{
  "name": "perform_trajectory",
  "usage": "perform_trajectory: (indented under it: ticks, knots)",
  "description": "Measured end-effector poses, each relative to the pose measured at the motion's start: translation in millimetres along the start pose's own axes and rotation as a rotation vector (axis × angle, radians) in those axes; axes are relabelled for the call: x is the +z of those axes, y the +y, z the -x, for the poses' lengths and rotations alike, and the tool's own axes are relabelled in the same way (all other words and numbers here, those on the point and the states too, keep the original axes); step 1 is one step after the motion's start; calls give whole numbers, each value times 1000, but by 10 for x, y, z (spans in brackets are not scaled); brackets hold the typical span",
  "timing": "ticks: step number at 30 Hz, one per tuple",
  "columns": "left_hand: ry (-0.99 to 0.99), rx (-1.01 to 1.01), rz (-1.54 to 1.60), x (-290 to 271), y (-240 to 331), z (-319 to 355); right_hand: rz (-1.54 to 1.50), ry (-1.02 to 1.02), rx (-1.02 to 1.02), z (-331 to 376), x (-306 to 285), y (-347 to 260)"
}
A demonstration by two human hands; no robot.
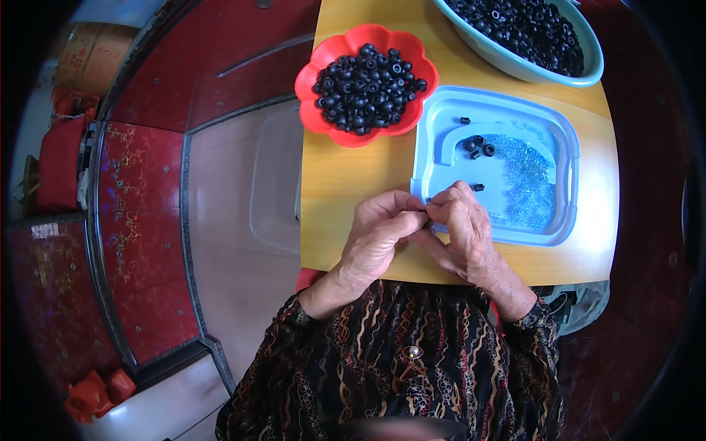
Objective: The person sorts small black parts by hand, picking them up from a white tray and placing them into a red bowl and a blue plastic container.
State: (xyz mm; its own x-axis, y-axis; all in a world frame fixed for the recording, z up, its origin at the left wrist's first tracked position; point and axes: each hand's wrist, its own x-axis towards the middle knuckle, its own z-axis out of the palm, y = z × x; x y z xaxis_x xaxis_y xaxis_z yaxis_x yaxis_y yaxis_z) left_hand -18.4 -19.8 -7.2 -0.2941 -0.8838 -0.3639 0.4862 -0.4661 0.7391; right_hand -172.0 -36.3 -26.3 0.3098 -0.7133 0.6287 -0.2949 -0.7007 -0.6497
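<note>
Both my hands meet over the near left corner of a light blue tray (570, 195). My left hand (376, 237) is closed in a pinch on a small black part (429, 223), mostly covered by the fingers. Against the same part, the fingertips of my right hand (468, 229) are pressed together; whatever they hold is too small to make out. Tiny clear-blue beads (526, 187) lie spread over the tray's right side. A few black rubber-like pieces (488, 150) sit near its middle, with one black piece (478, 187) just beyond my right fingers and another (465, 120) farther back.
A red flower-shaped bowl (307, 94) full of round black pieces (368, 88) stands at the tray's far left. Behind the tray, a pale green basin (507, 66) holds many more. Everything rests on a yellow wooden table (346, 180); its near edge is by my body.
</note>
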Motion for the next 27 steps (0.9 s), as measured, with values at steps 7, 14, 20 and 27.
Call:
perform_trajectory:
  ticks: [7, 14, 20, 27]
  knots:
    - [45, -17, 68, 44, -36, -4, 27, 22, 16, 15, 5, -3]
    - [47, -16, 52, 8, -57, -7, 14, -20, 56, 31, 24, 15]
    - [59, 6, 72, 10, -77, 6, 57, -45, 88, 14, -2, -24]
    - [52, 6, 56, -25, -86, 12, 366, -96, -45, 1, -54, -26]
